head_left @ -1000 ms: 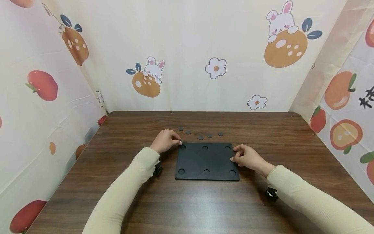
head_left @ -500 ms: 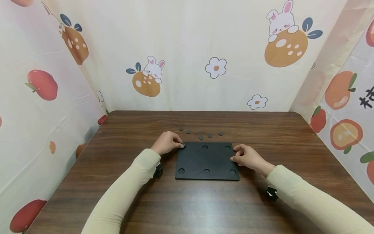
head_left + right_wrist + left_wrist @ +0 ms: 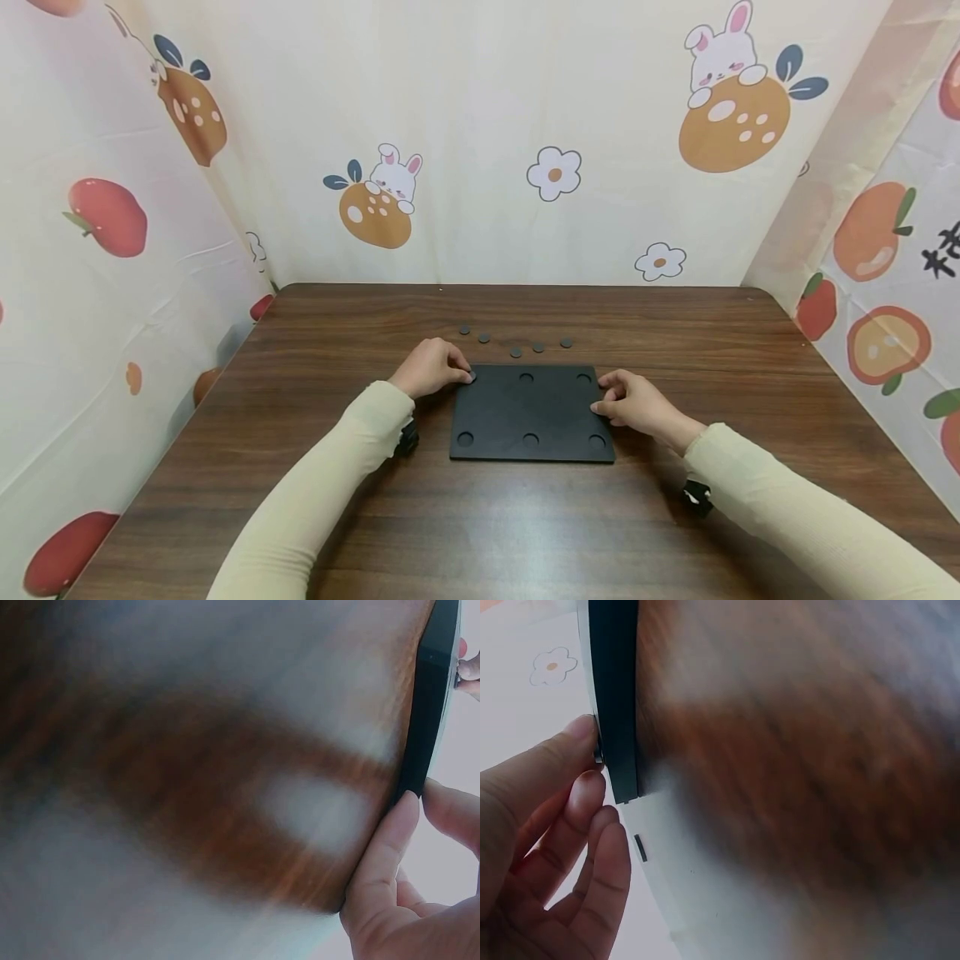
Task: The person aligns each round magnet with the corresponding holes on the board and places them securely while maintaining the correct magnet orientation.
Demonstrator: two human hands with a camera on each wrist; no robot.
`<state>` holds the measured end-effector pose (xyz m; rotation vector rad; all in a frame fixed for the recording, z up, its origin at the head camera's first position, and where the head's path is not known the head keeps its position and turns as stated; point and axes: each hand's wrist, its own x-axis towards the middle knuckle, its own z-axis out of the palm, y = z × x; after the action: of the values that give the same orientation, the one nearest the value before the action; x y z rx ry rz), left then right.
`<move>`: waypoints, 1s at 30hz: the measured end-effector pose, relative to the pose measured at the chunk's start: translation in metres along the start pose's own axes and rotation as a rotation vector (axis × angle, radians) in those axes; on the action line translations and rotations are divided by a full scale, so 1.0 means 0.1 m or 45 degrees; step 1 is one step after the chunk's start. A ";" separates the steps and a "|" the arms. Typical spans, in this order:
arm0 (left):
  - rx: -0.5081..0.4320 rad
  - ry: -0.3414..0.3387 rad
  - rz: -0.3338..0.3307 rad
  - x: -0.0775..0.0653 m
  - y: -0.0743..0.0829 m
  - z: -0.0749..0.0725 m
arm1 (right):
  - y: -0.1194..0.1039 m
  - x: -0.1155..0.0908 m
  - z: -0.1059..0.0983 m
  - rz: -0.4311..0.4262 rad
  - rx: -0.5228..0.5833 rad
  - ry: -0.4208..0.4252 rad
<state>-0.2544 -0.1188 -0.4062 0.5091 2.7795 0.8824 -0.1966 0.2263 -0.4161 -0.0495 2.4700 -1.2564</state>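
A flat black rectangular board (image 3: pixel 528 408) with round recesses along its far and near edges lies on the table. My left hand (image 3: pixel 432 367) is at its far left corner, pinching a small dark disc (image 3: pixel 598 754) between thumb and fingertips, right at the corner recess. The left hand's fingers partly hide the disc and that recess. My right hand (image 3: pixel 637 404) holds the board's right edge, thumb and forefinger at the edge, as the right wrist view also shows. Several small dark discs (image 3: pixel 516 352) lie loose just beyond the board's far edge.
The brown wood-grain table (image 3: pixel 525 533) reaches back to a pale curtain (image 3: pixel 480 100) printed with rabbits, fruit and flowers. Similar printed cloth hangs at the left and right. Black wrist cameras sit under both sleeves.
My left hand has shifted slightly right and nearer, bringing the disc from the board's far left edge onto the corner recess. The right hand and the board stay put.
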 end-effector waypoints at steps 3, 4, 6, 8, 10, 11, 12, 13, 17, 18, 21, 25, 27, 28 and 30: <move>0.006 -0.003 -0.006 0.00 0.01 0.00 | 0.00 0.00 -0.01 0.001 0.001 -0.001; 0.011 -0.005 -0.008 0.00 0.01 0.00 | -0.01 0.00 -0.01 0.002 0.001 0.000; 0.027 -0.009 -0.012 0.00 0.02 0.00 | -0.01 0.00 -0.01 0.011 0.006 0.003; 0.041 -0.015 -0.017 0.00 0.03 -0.01 | -0.01 -0.01 -0.01 0.002 0.002 -0.004; 0.052 -0.018 -0.019 0.00 0.04 -0.01 | -0.01 -0.01 -0.01 0.002 0.004 -0.005; 0.055 -0.022 -0.020 0.00 0.04 -0.01 | -0.01 -0.01 -0.01 0.000 0.003 -0.007; 0.055 -0.024 -0.021 0.00 0.04 -0.01 | -0.01 -0.01 -0.01 -0.001 0.002 -0.006; 0.056 -0.026 -0.022 0.00 0.04 -0.01 | -0.01 -0.01 -0.01 -0.003 0.000 -0.007; 0.058 -0.032 -0.023 0.00 0.04 -0.01 | -0.01 0.00 0.00 0.001 -0.007 -0.001; 0.059 -0.032 -0.024 0.00 0.04 -0.01 | -0.01 0.00 0.00 0.002 -0.007 -0.001; 0.060 -0.031 -0.027 0.00 0.03 -0.01 | -0.01 0.00 0.01 0.004 -0.008 0.000; 0.052 -0.033 -0.028 -0.01 0.04 -0.01 | -0.01 0.00 0.01 0.006 -0.008 0.000; 0.048 -0.035 -0.026 0.00 0.05 -0.01 | -0.01 0.00 0.00 0.008 -0.009 0.000; 0.047 -0.035 -0.024 0.00 0.05 -0.02 | -0.01 0.00 0.00 0.009 -0.010 0.001; 0.042 -0.039 -0.024 0.00 0.05 -0.02 | -0.01 0.00 0.00 0.010 -0.013 0.002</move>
<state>-0.2532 -0.1158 -0.4018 0.4968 2.7708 0.8188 -0.1963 0.2257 -0.4152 -0.0410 2.4752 -1.2411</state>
